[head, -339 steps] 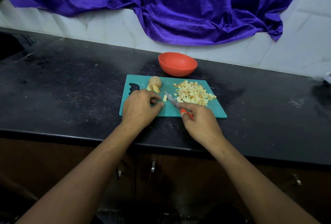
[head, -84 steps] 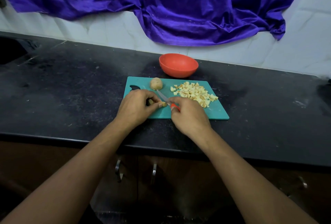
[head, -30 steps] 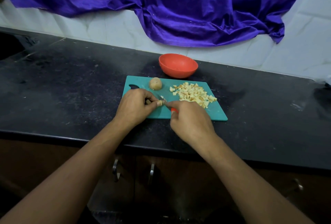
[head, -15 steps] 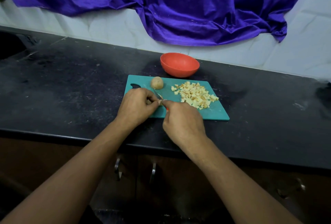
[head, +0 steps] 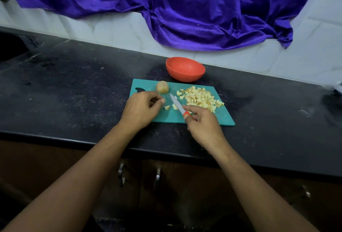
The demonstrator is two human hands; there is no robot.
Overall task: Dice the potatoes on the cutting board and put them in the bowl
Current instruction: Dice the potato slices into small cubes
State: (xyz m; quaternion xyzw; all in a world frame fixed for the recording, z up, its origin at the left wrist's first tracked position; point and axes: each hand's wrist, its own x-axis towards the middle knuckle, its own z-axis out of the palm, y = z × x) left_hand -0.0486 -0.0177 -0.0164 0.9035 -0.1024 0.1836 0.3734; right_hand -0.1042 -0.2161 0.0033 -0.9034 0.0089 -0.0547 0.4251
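Only the head cam to go on here, so one angle. The teal cutting board (head: 203,118) sits on the black countertop (head: 74,92), with the orange bowl (head: 185,75) just behind its far edge, and I don't see any potato in the part of the bowl's inside that shows. The dicing looks mostly done to me: there's a decent pile of diced potato (head: 200,98) on the right half of the board, plus two loose cubes (head: 167,107) lying near the middle, just left of the blade. What's left to cut is one small potato (head: 162,87) at the back left of the board, near the handle cutout (it looks whole and unpeeled, but it's small in frame, so don't quote me). The hands are apart. The right hand (head: 203,126) is wrapped around the orange handle of a small knife (head: 176,104), blade pointing away and to the left, low over the board between the loose cubes and the pile. The left hand (head: 140,109) is over the board's left side with its fingers curled in and thumb tip meeting them; I honestly can't tell if it's pinching a scrap or nothing. My read is that one potato needs dicing, then the whole transfer into the bowl hasn't started. A purple cloth (head: 203,9) hangs on the wall behind.
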